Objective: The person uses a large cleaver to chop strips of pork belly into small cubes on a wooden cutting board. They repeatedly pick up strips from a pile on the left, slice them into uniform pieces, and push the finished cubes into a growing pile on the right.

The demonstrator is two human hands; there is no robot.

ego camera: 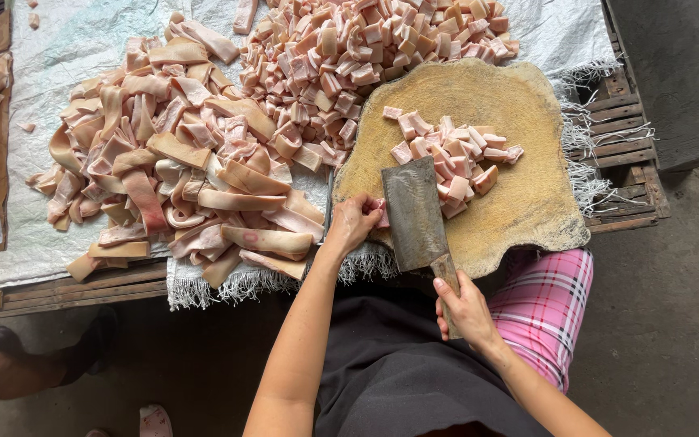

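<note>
My right hand (464,307) grips the wooden handle of a broad steel cleaver (414,214), whose blade rests flat-side up on a round wooden chopping block (527,202). My left hand (352,222) pinches a small pink strip of meat (382,214) against the block, right beside the blade. A small heap of cut pink cubes (455,162) lies on the block just beyond the blade.
Long uncut strips of pork skin and fat (180,162) are heaped on a white woven sheet (66,48) to the left. A large pile of diced pieces (366,48) lies behind the block. Wooden pallet slats (624,121) show at right. Another person's leg (10,368) is at lower left.
</note>
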